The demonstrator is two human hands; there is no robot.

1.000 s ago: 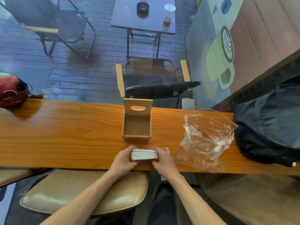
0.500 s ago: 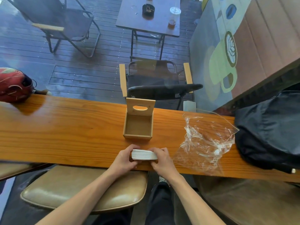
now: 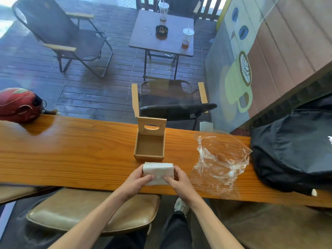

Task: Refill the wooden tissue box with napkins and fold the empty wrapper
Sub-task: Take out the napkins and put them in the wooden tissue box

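White napkin stack (image 3: 158,173): pinched between left hand (image 3: 138,179) and right hand (image 3: 177,180), just before the empty open wooden tissue box (image 3: 149,146). Step: loading. Next: lower squarely inside. Crumpled clear wrapper (image 3: 220,159) unfolded alongside.

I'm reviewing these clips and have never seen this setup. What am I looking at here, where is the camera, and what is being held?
There is no machine: a head-worn camera looks down at a person's bare arms. The left hand and right hand grip a white napkin stack from either side. Just beyond it on the wooden counter stands the wooden tissue box, lid up, nothing inside. To the right lies the crumpled clear wrapper, then a black bag. A red helmet sits far left.
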